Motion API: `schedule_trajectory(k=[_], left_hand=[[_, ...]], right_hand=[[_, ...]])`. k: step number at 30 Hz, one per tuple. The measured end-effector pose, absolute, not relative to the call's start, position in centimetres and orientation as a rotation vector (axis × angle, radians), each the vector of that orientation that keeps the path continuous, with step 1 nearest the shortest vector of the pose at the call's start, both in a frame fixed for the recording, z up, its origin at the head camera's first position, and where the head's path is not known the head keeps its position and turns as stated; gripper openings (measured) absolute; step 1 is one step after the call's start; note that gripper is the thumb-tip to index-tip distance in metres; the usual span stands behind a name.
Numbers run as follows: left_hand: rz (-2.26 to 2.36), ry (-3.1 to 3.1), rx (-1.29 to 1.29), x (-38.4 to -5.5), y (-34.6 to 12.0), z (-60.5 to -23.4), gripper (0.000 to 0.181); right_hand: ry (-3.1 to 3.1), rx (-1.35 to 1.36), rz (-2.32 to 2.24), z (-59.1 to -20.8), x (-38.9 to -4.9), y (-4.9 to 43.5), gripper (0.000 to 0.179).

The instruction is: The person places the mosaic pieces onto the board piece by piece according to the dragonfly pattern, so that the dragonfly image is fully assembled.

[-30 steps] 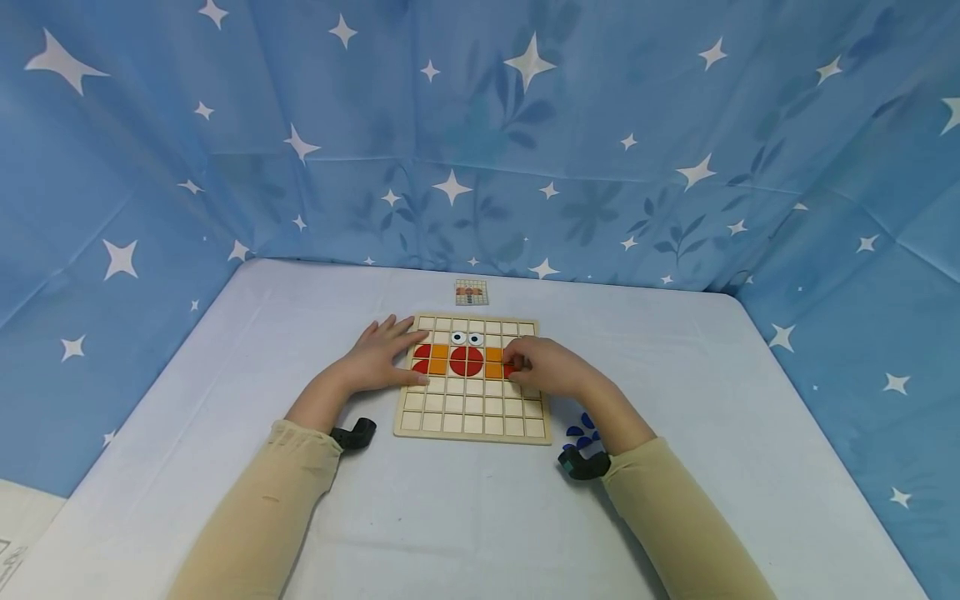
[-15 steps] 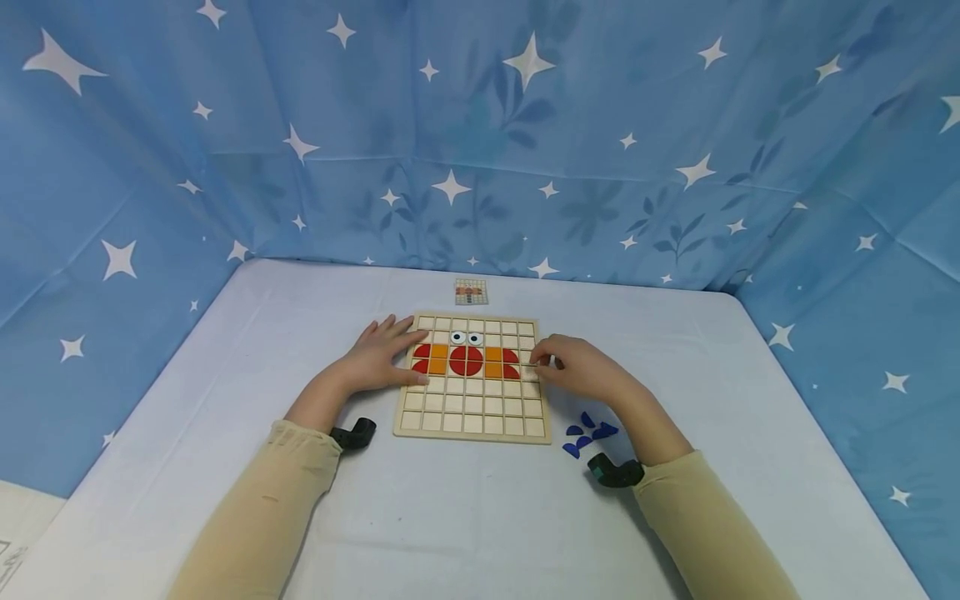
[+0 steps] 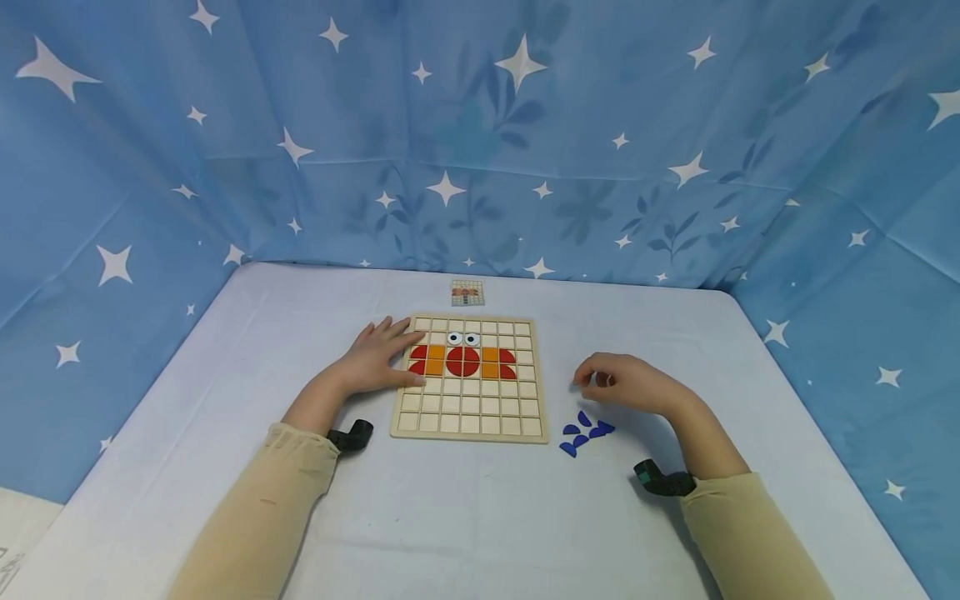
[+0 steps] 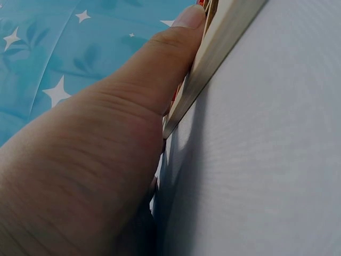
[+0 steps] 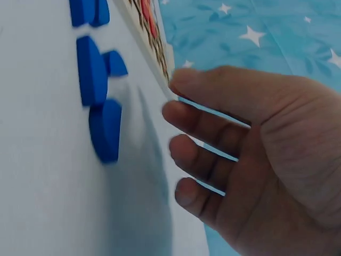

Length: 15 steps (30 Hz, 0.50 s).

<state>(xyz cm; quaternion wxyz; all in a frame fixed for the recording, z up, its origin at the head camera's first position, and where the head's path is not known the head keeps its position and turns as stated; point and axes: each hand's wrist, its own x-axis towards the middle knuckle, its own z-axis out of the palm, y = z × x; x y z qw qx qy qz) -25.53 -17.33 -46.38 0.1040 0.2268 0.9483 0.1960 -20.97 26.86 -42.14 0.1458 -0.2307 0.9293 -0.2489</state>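
Two hands show: left hand (image 3: 369,362) spread on the board (image 3: 470,406), right hand (image 3: 630,383) loosely curled, seemingly empty.

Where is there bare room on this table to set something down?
Free: the table between the sleeves, in front of the board; the far right, past the right hand. Crowded: the board's left edge, under the left hand; around the blue pieces.

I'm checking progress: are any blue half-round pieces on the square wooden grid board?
No, every visible blue piece lies on white cloth beside the board.
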Motion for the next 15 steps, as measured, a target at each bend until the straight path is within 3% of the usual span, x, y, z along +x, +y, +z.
schedule_trajectory(k=[15], left_hand=[[0.589,2.796,0.665,-25.51,-17.34,-46.45,0.091]], right_hand=[[2.452,-0.804,-0.711,-43.2,-20.85,27.92,0.025]])
